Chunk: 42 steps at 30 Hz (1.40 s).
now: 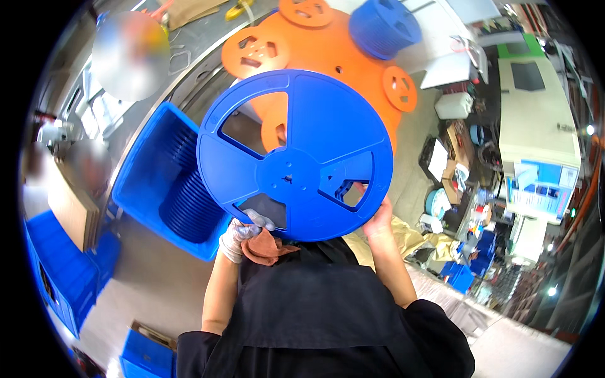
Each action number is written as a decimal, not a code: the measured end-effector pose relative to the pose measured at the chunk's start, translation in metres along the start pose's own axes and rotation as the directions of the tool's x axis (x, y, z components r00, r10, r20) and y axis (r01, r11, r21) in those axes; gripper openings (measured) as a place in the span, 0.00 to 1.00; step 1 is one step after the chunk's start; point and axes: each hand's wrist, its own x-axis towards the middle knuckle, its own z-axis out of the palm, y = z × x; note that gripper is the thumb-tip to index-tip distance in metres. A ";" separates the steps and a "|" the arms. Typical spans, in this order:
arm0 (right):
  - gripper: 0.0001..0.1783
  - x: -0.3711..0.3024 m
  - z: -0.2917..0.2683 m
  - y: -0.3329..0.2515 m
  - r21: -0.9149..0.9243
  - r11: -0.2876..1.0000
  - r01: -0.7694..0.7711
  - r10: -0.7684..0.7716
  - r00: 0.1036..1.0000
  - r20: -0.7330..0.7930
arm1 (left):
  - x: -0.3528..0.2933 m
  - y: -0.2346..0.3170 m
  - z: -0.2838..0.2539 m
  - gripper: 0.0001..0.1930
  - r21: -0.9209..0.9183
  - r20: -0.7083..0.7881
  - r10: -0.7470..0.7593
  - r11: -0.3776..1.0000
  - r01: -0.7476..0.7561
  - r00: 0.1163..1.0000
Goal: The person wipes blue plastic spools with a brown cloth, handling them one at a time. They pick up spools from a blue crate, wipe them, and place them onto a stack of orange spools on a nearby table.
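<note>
A large blue plastic reel with several wedge-shaped cutouts is held up in front of my chest, its flat face toward me. At its lower left rim my gloved left hand is closed, gripping the edge with a brown cloth bunched against the palm. My bare right hand grips the lower right rim; its fingers are partly hidden behind the reel, and a fingertip shows through a cutout. Beyond the reel lies an orange turntable with round orange pads.
To the left stands a blue bin with stacked blue reels inside. Another blue reel stack sits on the turntable's far right. Metal worktables run along the far left. A pale machine cabinet stands at right.
</note>
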 end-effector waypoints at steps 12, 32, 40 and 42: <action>0.23 -0.078 -0.108 0.006 0.376 0.893 0.246 -0.182 0.963 -0.196 | 0.089 -0.036 0.068 0.09 0.172 0.259 -0.282 0.955 0.243 0.924; 0.26 -0.188 -0.227 0.042 0.420 0.760 0.496 -0.185 0.785 -0.592 | 0.110 -0.147 0.157 0.09 0.386 0.344 -0.562 0.815 0.432 0.752; 0.26 -0.176 -0.221 0.060 0.478 0.749 0.459 -0.103 0.793 -0.600 | 0.086 -0.133 0.157 0.12 0.369 0.221 -0.594 0.785 0.497 0.774; 0.26 -0.173 -0.210 0.057 0.500 0.745 0.442 -0.077 0.801 -0.594 | 0.080 -0.122 0.145 0.12 0.328 0.190 -0.571 0.804 0.497 0.799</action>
